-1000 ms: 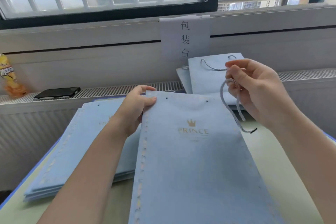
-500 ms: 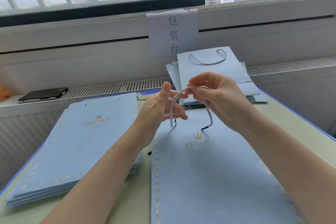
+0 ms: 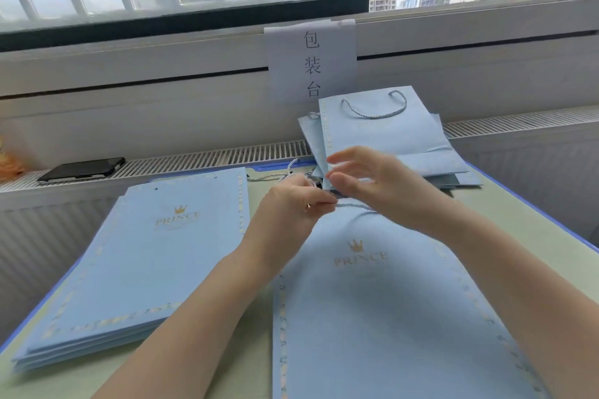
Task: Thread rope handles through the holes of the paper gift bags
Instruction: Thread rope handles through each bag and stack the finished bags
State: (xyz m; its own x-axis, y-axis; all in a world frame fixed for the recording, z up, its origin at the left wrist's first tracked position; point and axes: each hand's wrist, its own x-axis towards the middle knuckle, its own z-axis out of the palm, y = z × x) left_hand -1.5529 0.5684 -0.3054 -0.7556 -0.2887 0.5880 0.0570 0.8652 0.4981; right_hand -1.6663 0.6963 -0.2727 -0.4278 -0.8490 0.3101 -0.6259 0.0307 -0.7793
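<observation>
A flat light-blue paper gift bag with a gold crown logo lies in front of me on the table. At its top edge my left hand pinches a blue-and-white twisted rope handle. My right hand hovers just above the same edge with fingers spread and relaxed; the rope runs under its palm. The bag's holes are hidden by my hands. More loose ropes lie just behind my left hand.
A stack of flat blue bags lies at the left. Bags with rope handles lean at the back by a paper sign. A black phone rests on the radiator ledge. The green table has a blue edge.
Both hands have dropped from mid-air to the bag's top edge. The rope, held up by both hands before, is now pinched by the left hand alone, and the right hand's fingers have opened.
</observation>
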